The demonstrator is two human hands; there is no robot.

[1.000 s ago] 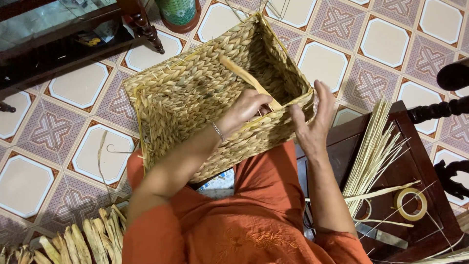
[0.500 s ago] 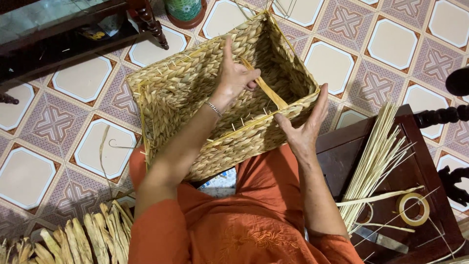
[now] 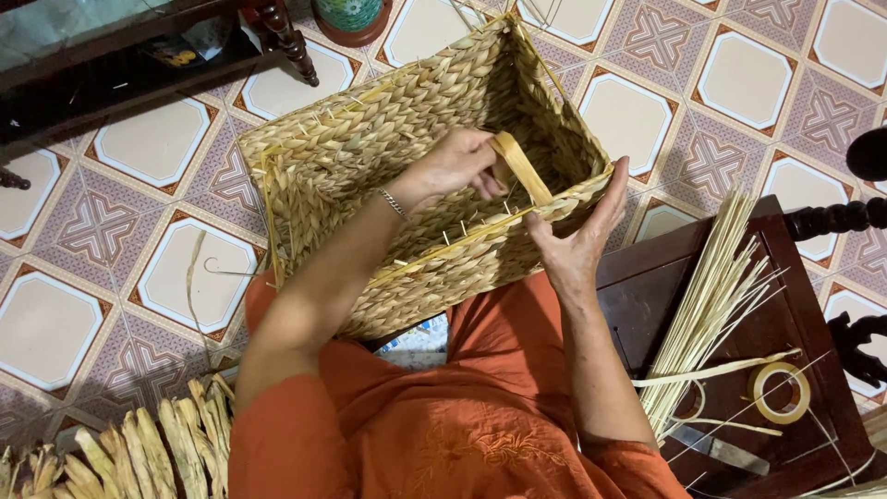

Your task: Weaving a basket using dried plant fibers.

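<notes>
The left hand [image 3: 462, 164] pinched a flat tan fibre strip [image 3: 523, 169] inside the rectangular woven straw basket [image 3: 370, 148]. The right hand [image 3: 577, 245], fingers spread open, steadied its rim.

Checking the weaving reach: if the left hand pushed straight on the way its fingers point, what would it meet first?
Probably the flat strip that the left hand pinches, then the woven basket wall; depth is unclear.

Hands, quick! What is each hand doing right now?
Left hand: closed, pinching the flat straw strip inside the woven basket.
Right hand: open, pressed against the basket's rim.
</notes>
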